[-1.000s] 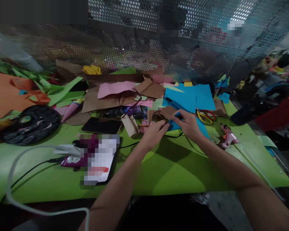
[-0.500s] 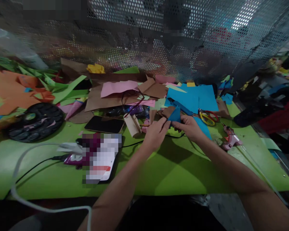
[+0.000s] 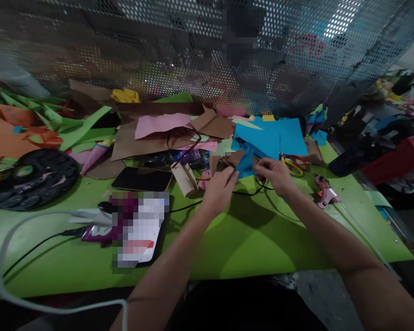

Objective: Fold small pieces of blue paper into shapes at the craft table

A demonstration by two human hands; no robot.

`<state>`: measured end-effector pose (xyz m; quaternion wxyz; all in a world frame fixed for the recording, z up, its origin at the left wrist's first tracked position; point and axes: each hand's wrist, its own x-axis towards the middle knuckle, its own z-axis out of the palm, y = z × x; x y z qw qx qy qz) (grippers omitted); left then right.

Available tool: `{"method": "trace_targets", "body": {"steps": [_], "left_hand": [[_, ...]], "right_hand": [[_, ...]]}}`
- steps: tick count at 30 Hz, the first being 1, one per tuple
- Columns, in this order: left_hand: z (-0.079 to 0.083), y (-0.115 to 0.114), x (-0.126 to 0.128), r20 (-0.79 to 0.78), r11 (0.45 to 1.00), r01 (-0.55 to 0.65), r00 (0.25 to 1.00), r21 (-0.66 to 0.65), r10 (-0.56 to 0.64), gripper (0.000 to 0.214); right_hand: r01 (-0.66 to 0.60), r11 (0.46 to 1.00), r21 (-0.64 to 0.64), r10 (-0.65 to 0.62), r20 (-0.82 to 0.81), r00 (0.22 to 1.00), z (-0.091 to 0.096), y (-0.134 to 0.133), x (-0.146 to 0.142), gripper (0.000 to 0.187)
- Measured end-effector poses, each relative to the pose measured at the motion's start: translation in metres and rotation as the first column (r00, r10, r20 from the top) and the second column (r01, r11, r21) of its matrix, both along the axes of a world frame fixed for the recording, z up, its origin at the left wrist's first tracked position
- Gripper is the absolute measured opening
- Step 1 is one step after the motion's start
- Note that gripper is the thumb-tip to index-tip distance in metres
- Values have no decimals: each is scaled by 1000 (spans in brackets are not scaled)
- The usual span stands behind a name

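Observation:
In the head view my left hand [image 3: 221, 187] pinches a folded piece of blue paper [image 3: 245, 166] between thumb and fingers, above the green table. Just right of the paper is my right hand [image 3: 273, 175], its thumb and fingertips pressed together near the paper's edge. Whether anything sits in that pinch is too small and dark to tell. Behind the held piece lie large blue sheets [image 3: 291, 135] and brown paper scraps [image 3: 235, 158]. Scissors with red and yellow handles [image 3: 294, 166] rest beyond my right hand. A cardboard tube [image 3: 185, 179] lies left of my left hand.
A pink glue gun [image 3: 326, 193] lies at the right. On the left are a propped phone [image 3: 145, 234], a purple corded tool [image 3: 98, 232], a dark phone [image 3: 142, 178] and a round black tray [image 3: 34, 177]. A perforated metal panel [image 3: 193, 59] stands behind.
My right hand has moved slightly right, away from my left, and its fingers have drawn together. The blue paper stays in my left hand. The whole view has shifted a little.

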<state>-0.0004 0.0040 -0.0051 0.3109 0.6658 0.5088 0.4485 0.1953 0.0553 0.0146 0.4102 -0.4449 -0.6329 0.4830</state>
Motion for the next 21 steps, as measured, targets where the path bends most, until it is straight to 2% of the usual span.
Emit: {"method": "trace_targets", "body": {"steps": [2,4,6,8,10,13,21], "left_hand": [[0,1,-4,73,998,-61,995,-23,62,28],[1,1,-5,72,998,-50,996,-46,54,29],[1,0,-4,18,998,24,1000,-64,-23,29],[0,-1,0,-54,991,108,992,-80,-112,28],[-1,-2,4,-129,983,161,977,-88,-172,29],[-1,-3,8,-213,979,177,957,-100,-195,31],[-6,-3,10,-268,978,175,942,-114,-200,27]], "right_hand": [[137,989,59,-133,-73,988,3,5,10,37],[197,976,96,-183,-139,973,5,7,17,33],[111,989,94,-95,-163,982,5,4,16,29],[-30,997,64,41,-165,986,3,-2,8,35],[-102,994,36,106,-162,981,-1,-9,-1,38],[-75,997,10,75,-151,986,-5,-15,-11,35],[-38,999,-17,34,-194,980,-12,-18,-13,35]]}}
